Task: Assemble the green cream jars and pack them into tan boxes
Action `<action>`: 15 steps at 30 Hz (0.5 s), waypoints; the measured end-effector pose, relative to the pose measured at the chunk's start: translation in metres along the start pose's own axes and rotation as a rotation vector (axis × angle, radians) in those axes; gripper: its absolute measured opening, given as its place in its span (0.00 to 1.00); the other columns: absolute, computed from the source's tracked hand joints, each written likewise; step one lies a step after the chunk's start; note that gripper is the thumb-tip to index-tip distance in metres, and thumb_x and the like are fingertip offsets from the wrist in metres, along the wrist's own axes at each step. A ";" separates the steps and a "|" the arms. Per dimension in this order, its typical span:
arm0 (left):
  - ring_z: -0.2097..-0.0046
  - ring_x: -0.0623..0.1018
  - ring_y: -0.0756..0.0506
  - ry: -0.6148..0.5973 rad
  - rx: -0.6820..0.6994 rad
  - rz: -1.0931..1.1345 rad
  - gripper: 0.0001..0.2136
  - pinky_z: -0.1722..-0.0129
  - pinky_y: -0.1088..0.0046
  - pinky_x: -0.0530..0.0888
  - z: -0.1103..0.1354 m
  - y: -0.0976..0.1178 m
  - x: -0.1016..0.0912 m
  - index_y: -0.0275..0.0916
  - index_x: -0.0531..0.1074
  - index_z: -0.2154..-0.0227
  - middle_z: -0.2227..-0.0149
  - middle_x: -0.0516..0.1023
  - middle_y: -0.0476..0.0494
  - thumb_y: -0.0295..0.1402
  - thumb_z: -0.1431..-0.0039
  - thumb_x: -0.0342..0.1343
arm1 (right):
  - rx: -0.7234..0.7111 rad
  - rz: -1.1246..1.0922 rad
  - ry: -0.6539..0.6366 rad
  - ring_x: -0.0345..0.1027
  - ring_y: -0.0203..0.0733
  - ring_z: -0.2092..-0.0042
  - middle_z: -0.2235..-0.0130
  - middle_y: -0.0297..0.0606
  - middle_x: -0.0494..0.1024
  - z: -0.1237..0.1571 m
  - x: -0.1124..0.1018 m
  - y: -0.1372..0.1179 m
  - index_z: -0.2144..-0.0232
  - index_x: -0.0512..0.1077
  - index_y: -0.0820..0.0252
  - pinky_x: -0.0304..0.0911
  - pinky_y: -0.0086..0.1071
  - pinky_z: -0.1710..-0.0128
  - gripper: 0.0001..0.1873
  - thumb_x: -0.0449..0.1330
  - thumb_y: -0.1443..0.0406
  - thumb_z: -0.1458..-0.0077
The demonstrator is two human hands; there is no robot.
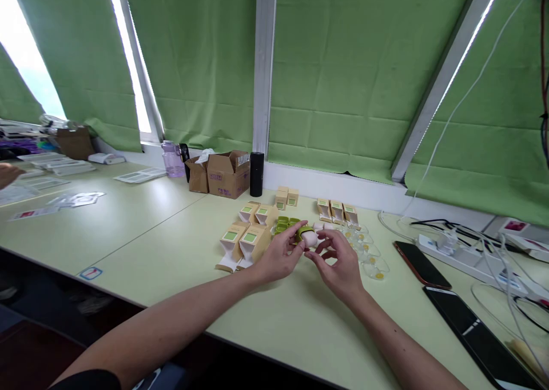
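Observation:
Between my hands is a pale pinkish-white egg-shaped piece (309, 239), sitting partly inside a green cup-like holder (300, 231). My left hand (279, 255) pinches the holder from the left. From the right, my right hand (341, 263) curls its fingertips against the pale piece, thumb below. Several more green holders (283, 224) stand just behind my left hand, with other pale pieces (322, 226) behind the right one. To the right lie clear plastic shells with yellow spots (372, 260). Opened small kraft boxes with green labels (254, 241) stand left of my left hand.
More small boxes (337, 211) stand at the back. Behind are cardboard cartons (228, 175), a black cylinder (256, 174) and a purple bottle (172, 160). Phones (422, 264) and a cabled power strip (467, 261) lie right. Another person's hand (9, 174) shows far left.

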State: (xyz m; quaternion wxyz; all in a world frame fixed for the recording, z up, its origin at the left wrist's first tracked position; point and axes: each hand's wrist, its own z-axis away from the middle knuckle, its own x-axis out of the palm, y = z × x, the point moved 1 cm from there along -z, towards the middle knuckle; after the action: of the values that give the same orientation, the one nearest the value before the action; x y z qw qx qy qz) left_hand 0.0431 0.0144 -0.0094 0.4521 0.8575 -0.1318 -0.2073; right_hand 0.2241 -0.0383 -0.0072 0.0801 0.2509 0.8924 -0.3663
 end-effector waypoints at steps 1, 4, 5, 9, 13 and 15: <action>0.51 0.82 0.40 -0.013 -0.031 0.050 0.31 0.51 0.63 0.82 -0.001 0.000 0.000 0.35 0.63 0.29 0.49 0.81 0.32 0.45 0.28 0.56 | -0.089 0.065 0.001 0.77 0.42 0.65 0.48 0.49 0.79 0.000 -0.001 0.000 0.46 0.74 0.55 0.78 0.36 0.71 0.21 0.68 0.54 0.37; 0.50 0.82 0.40 -0.051 -0.092 0.128 0.31 0.51 0.63 0.82 -0.003 -0.002 0.001 0.37 0.65 0.30 0.50 0.81 0.34 0.47 0.30 0.59 | -0.286 0.235 -0.046 0.80 0.47 0.57 0.41 0.51 0.77 0.001 -0.002 0.002 0.40 0.72 0.53 0.78 0.36 0.69 0.19 0.62 0.61 0.32; 0.49 0.82 0.40 -0.063 -0.099 0.138 0.30 0.49 0.63 0.81 -0.003 -0.002 0.001 0.38 0.66 0.31 0.49 0.81 0.35 0.47 0.30 0.59 | -0.321 0.279 -0.061 0.81 0.49 0.54 0.41 0.50 0.77 0.002 -0.002 0.003 0.40 0.72 0.52 0.79 0.36 0.68 0.19 0.61 0.63 0.31; 0.42 0.80 0.39 -0.082 -0.092 0.153 0.28 0.42 0.61 0.79 -0.003 0.000 0.002 0.41 0.68 0.32 0.45 0.81 0.36 0.45 0.31 0.60 | -0.367 0.335 -0.077 0.80 0.51 0.45 0.42 0.48 0.80 0.003 0.000 0.008 0.39 0.72 0.51 0.82 0.38 0.62 0.20 0.58 0.66 0.30; 0.39 0.79 0.38 -0.087 -0.080 0.178 0.26 0.37 0.57 0.77 -0.004 0.004 0.002 0.41 0.71 0.34 0.40 0.80 0.35 0.44 0.31 0.61 | -0.392 0.332 -0.086 0.78 0.51 0.40 0.40 0.48 0.80 0.004 0.002 0.010 0.36 0.70 0.52 0.83 0.39 0.56 0.22 0.57 0.68 0.29; 0.37 0.78 0.37 -0.092 -0.068 0.193 0.25 0.35 0.55 0.75 -0.003 0.007 0.001 0.40 0.72 0.36 0.38 0.79 0.34 0.44 0.32 0.61 | -0.404 0.335 -0.086 0.77 0.51 0.40 0.40 0.49 0.80 0.004 0.003 0.009 0.35 0.69 0.53 0.83 0.40 0.55 0.22 0.56 0.68 0.29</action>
State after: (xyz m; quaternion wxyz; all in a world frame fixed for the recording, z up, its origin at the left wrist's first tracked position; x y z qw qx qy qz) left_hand 0.0457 0.0122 -0.0020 0.4921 0.8146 -0.2271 -0.2064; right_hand 0.2261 -0.0343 -0.0170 0.2262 0.3582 0.8893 -0.1725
